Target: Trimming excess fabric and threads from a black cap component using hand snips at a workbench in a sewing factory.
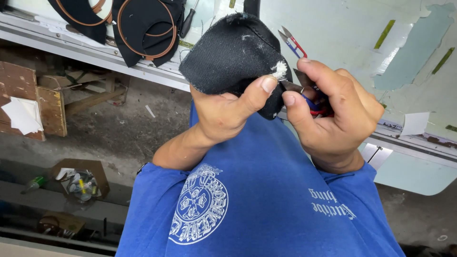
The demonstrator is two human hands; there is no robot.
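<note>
1. Pale green tabletop (342,33), its paint peeling in patches, runs across the top of my view; below its metal edge I see a dusty concrete floor (119,128) with wood scraps.
2. I hold the black fabric piece (228,52) up in front of my chest, above the blue shirt (257,200) and just short of the tabletop's edge.
3. My left hand (223,112) grips the fabric from beneath, the thumb pressed flat against its lower right rim, fingers hidden behind the cloth.
4. My right hand (333,114) is closed around a thread snipper (304,93) with a blue and red grip; its metal blades point left, toward the fabric.
5. A small white fluff tuft (281,70) sits on the fabric's right edge, directly between my left thumb tip and the blade tips. The right hand is the nearer one to it, with the blades just beside it.
6. The fabric looks like coarse, domed black weave with a few white lint specks.
7. Further back on the tabletop lie a second snipper (293,42) and black pieces with brown trim (143,28).
</note>
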